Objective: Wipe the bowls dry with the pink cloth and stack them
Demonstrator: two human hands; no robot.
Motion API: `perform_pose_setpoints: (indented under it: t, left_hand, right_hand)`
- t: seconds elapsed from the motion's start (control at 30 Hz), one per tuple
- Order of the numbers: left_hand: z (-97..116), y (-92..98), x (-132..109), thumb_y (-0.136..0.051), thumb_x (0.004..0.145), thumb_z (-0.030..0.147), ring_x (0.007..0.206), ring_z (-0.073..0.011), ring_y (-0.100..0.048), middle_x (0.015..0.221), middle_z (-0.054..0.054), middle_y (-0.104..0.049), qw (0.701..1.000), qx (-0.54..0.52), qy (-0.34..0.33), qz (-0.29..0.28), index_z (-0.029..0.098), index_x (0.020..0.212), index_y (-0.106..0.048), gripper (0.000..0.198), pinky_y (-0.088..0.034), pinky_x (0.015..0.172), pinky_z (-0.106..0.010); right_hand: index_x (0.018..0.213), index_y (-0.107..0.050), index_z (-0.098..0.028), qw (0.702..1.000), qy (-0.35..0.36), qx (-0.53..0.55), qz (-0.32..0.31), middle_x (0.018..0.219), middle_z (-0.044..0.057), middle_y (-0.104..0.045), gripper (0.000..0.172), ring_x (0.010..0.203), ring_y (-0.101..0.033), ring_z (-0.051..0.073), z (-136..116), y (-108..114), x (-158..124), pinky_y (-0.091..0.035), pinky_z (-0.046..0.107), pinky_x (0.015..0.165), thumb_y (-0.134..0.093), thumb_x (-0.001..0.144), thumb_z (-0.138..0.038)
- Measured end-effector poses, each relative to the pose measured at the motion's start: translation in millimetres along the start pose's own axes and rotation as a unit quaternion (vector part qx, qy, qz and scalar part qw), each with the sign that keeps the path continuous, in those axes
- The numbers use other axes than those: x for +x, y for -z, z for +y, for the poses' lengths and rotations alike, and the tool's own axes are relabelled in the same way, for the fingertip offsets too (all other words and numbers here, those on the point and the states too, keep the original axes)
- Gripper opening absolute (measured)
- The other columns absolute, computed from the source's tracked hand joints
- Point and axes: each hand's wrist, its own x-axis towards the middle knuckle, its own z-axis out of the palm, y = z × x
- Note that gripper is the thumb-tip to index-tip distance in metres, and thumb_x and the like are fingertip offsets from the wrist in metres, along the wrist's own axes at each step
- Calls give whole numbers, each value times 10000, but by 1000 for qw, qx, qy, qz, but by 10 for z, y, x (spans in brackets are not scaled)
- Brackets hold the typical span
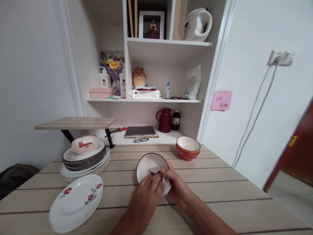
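Bowl (144, 163) and cloth (166, 187) between two hands, three more bowls on the table

Four bowls stand in view. One, pale inside with a dark rim, is tilted between the hands at the middle of the slatted table (232, 186). The right hand (179, 186) grips its right side, thumb at the rim. The left hand (149, 189) has its fingers bent over the cloth, holding it bunched against the inside of the bowl; part of the cloth hangs out past the fingers.

Two bowls are nested beyond the right hand: an orange bowl (188, 143) with a pale inside, sitting in a red bowl (188, 155). The fourth, a pink-and-white dish (85, 150), tops the rear plate stack (73, 156) on the left; a red shape shows inside it, print or object I cannot tell.

Two plate stacks stand there. The front plate stack (70, 204) is white with red flowers; the rear one mixes dark and pale rims. Their edges sit too close to count.

On the shelving behind are two pump bottles, one pink box (102, 93), one red jug (165, 120), one dark bottle (175, 120) and one white watering can (195, 27). One laptop (141, 131) lies below, with one pair of glasses (141, 140) just in front.
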Motion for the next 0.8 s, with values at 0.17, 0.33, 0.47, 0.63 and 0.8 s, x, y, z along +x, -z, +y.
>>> perform_pose_setpoints:
  t: [0.17, 0.33, 0.47, 0.63, 0.8]
  left_hand:
    - [-44, -76, -4, -404, 1007, 135, 1121, -181, -627, 1235, -43, -678, 997, -55, -59, -12, 182, 1189, -617, 284, -477, 1039, -361]
    - [-52, -37, 47, -553, 965, 181, 1102, -200, -638, 1080, -6, -704, 990, -49, -134, 22, 211, 1020, -648, 114, -375, 1147, -477]
    - [-18, 45, 58, -518, 948, 127, 1069, -231, -666, 1018, -61, -712, 988, -20, -131, 77, 164, 954, -653, 140, -449, 1091, -455]
    - [-42, 55, 2, -400, 956, 60, 946, -215, -705, 1010, -92, -732, 996, 20, -74, 52, 129, 1002, -653, 266, -553, 942, -381]
    - [-75, 29, -26, -370, 974, 62, 897, -222, -716, 1013, -105, -748, 997, 55, -14, 49, 103, 1058, -643, 288, -589, 832, -361]
  right_hand:
    - [1313, -574, -287, 990, -6, -140, -20, 984, 21, -753, 571, 944, -671, 247, -389, 151, -53, -467, 334, 804, -734, 766, -326]
    - [1265, -631, -306, 957, -93, -269, -60, 1219, 43, -706, 519, 1120, -622, 289, -754, 302, -156, -452, 418, 940, -739, 787, -476]
    - [1274, -631, -307, 951, -74, -290, -83, 1308, 47, -658, 514, 1251, -546, 309, -750, 304, -191, -376, 467, 1062, -720, 815, -521]
    - [1417, -485, -336, 977, -33, -165, -133, 1369, 62, -610, 705, 1211, -572, 290, -546, 250, -148, -400, 437, 1018, -774, 786, -456]
    - [1427, -435, -360, 993, -7, -44, -106, 1271, 56, -666, 806, 1033, -651, 246, -234, 72, -66, -453, 389, 912, -831, 725, -369]
